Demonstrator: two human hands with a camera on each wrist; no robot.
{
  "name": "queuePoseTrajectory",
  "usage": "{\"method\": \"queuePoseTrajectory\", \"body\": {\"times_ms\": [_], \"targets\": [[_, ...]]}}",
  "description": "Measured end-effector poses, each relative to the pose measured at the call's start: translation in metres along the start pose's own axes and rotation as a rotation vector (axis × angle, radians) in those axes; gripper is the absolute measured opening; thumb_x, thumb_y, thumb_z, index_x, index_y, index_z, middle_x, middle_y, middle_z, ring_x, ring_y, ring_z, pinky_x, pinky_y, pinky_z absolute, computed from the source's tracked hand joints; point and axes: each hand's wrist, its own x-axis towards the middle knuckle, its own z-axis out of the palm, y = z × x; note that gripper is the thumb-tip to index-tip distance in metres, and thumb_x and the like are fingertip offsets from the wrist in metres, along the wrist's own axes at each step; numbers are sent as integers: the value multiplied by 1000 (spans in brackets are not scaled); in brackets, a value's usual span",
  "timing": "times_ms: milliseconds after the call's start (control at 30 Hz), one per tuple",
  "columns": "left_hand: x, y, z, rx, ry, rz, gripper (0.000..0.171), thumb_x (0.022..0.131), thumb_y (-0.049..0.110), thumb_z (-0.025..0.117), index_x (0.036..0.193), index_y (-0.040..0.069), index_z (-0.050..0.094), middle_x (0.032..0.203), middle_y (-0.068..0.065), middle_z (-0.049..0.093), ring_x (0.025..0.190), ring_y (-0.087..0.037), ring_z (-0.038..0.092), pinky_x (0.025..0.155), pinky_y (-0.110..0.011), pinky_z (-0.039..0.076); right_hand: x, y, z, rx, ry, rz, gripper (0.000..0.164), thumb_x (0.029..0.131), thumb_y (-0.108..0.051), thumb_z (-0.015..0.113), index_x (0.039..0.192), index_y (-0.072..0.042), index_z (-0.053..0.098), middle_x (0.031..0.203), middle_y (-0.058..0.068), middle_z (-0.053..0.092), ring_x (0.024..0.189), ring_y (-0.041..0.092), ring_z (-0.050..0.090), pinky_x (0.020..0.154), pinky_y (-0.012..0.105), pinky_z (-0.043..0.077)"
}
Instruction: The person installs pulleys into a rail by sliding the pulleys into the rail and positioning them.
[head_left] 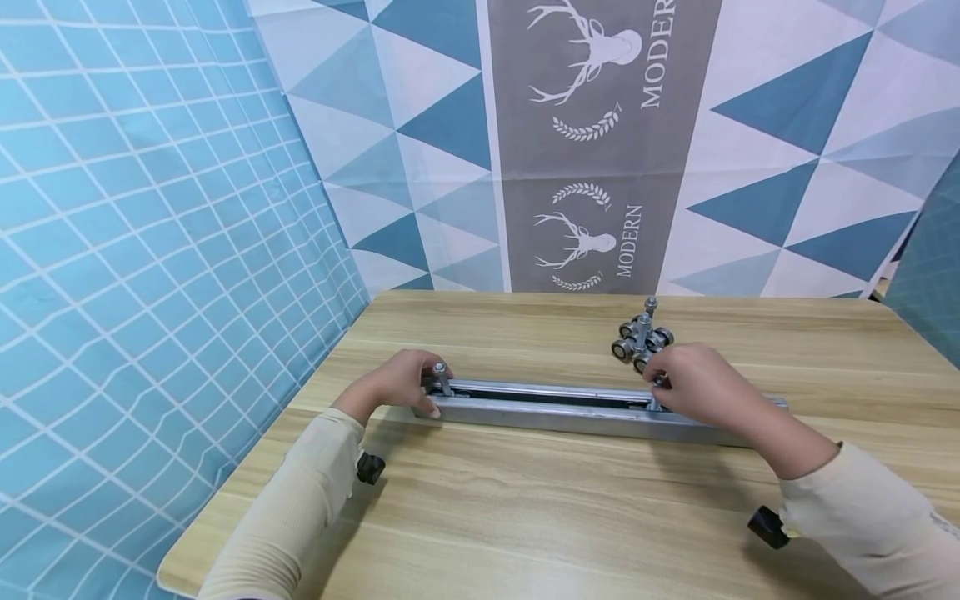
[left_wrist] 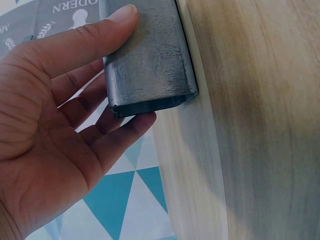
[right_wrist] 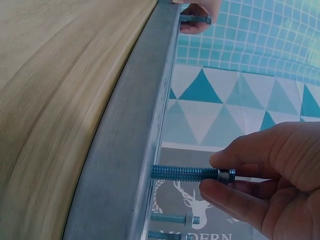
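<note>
A grey metal channel rail (head_left: 540, 418) lies lengthwise across the wooden table, its slot facing up. My left hand (head_left: 401, 379) grips the rail's left end. In the left wrist view the thumb lies on the front face, with the fingers behind and at the open end (left_wrist: 155, 102). Beside that hand, a bolt (head_left: 443, 380) stands up out of the slot. My right hand (head_left: 697, 387) pinches a second threaded bolt (right_wrist: 185, 173) near its top, between thumb and finger. This bolt also rises from the slot, toward the rail's right part. What it joins inside the rail is hidden.
Behind the rail, close to my right hand, sit roller trolleys (head_left: 630, 340) with black-rimmed wheels and upright bolts. The wooden table (head_left: 525, 508) reaches back to a patterned cloth (head_left: 585, 167). A blue tiled-pattern sheet (head_left: 135, 250) hangs along the left side.
</note>
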Motion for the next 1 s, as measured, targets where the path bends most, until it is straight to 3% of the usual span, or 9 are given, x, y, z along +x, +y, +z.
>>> {"method": "queuePoseTrajectory", "body": {"times_ms": [1000], "targets": [[-1, 0, 1, -10, 2, -2, 53, 62, 16, 94, 110, 15, 70, 102, 2, 66, 93, -17, 59, 82, -38, 50, 16, -19, 11, 11, -5, -17, 11, 76, 4, 73, 82, -5, 73, 81, 3, 69, 74, 18, 64, 64, 37, 53]]}}
